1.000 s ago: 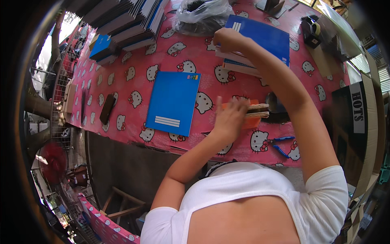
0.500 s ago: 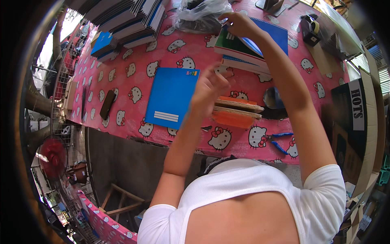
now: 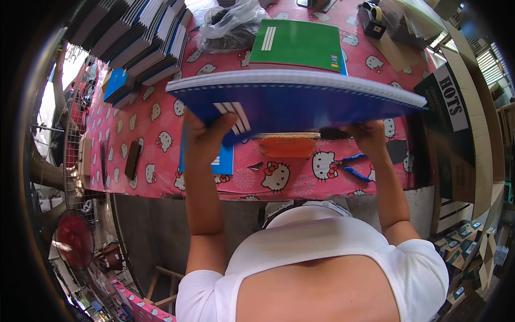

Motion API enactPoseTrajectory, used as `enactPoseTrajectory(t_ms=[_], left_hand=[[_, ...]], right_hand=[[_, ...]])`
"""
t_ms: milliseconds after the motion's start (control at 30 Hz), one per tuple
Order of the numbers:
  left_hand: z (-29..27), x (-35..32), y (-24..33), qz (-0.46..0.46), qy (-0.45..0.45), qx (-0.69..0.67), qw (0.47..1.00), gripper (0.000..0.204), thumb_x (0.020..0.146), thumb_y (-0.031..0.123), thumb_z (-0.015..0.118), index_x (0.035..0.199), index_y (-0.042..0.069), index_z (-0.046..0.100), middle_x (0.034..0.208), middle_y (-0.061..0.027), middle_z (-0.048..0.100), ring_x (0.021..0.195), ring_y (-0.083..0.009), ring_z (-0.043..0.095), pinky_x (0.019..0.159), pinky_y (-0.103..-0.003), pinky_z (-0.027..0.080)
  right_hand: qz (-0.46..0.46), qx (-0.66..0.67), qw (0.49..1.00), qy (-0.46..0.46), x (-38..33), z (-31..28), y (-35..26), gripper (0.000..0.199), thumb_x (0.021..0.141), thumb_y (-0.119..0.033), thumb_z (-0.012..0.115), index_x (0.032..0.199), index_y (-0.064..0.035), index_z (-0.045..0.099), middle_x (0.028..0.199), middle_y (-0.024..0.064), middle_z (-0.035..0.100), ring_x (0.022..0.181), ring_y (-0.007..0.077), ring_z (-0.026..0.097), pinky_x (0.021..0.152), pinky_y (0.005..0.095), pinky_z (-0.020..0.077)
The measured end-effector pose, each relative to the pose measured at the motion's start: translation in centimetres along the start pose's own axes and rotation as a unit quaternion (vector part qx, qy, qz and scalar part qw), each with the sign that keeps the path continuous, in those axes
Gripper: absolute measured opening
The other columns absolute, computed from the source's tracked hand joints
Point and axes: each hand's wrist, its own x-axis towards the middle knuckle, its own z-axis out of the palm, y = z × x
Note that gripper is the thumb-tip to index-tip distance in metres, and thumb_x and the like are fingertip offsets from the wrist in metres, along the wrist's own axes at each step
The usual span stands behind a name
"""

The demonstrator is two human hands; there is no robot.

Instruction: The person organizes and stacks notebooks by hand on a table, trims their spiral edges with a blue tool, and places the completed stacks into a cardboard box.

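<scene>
A dark blue spiral notebook is held up above the table, tilted so its white page edges and coil face away from me. My left hand grips its left end, thumb on the cover by the white label lines. At the right end my right hand holds the lower edge, its fingers partly hidden beneath. Behind it a green notebook tops a small stack. A lighter blue notebook lies on the table, mostly covered from sight by the raised one and my left hand.
Orange-faced wooden blocks and blue-handled pliers lie near the front edge. Tall notebook stacks stand far left, beside a plastic bag. A tape dispenser is far right; a large carton stands at the right.
The dark blue notebook has come off the right-hand stack toward me, uncovering the green one. Both hands now hold it; my left hand was empty before. The view has shifted slightly.
</scene>
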Motion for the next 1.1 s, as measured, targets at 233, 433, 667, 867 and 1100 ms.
enactPoseTrajectory(t_ms=[233,433,667,867,1100], left_hand=[[4.7,0.0,0.3,0.148,0.069,0.225,0.961,0.047,0.081,-0.003,0.058,0.126,0.001,0.043,0.137,-0.0217,0.038,0.130,-0.0256,0.036,0.107,-0.041,0.029],[11.3,-3.1,-4.3,0.165,-0.247,0.572,0.764,0.074,0.078,0.030,0.067,0.139,0.005,0.034,0.139,-0.0153,0.036,0.130,-0.0271,0.035,0.110,-0.050,0.011],[12.3,-1.2,-6.8,0.206,-0.078,0.369,0.903,0.018,0.069,0.019,0.077,0.085,0.012,0.073,0.085,-0.0008,0.067,0.083,-0.0170,0.060,0.087,-0.033,0.035],[11.4,-1.7,-6.0,0.164,-0.104,0.428,0.883,0.026,0.069,0.019,0.077,0.094,0.015,0.073,0.093,0.0002,0.069,0.087,-0.0179,0.061,0.090,-0.036,0.034],[8.8,-2.7,-4.3,0.158,-0.021,0.613,0.774,0.046,0.069,0.036,0.077,0.110,0.018,0.067,0.128,-0.0074,0.053,0.126,-0.0256,0.040,0.105,-0.051,0.023]], right_hand=[[0.036,-0.165,0.986,-0.005,-5.0,3.0,8.5,0.016,0.073,0.002,0.069,0.088,-0.0013,0.066,0.080,0.0118,0.067,0.073,0.0212,0.066,0.065,0.0311,0.0511],[-0.077,-0.394,0.911,-0.100,-4.8,-0.4,7.4,0.025,0.067,-0.008,0.073,0.090,-0.0034,0.064,0.092,0.0139,0.065,0.089,0.0294,0.062,0.079,0.0401,0.0480],[0.275,-0.598,0.738,0.151,-4.4,-21.9,10.7,0.021,0.075,-0.017,0.070,0.090,-0.0038,0.064,0.092,0.0171,0.064,0.090,0.0326,0.062,0.079,0.0403,0.0482],[0.051,-0.372,0.925,0.062,-2.6,-13.2,1.7,0.028,0.084,-0.002,0.055,0.110,-0.0045,0.064,0.084,0.0124,0.065,0.072,0.0219,0.063,0.070,0.0337,0.0491],[0.138,-0.126,0.982,-0.003,-3.9,-0.1,-2.7,0.059,0.072,0.002,0.071,0.128,-0.0074,0.053,0.078,-0.0015,0.058,0.065,0.0053,0.052,0.058,0.0213,0.0429]])
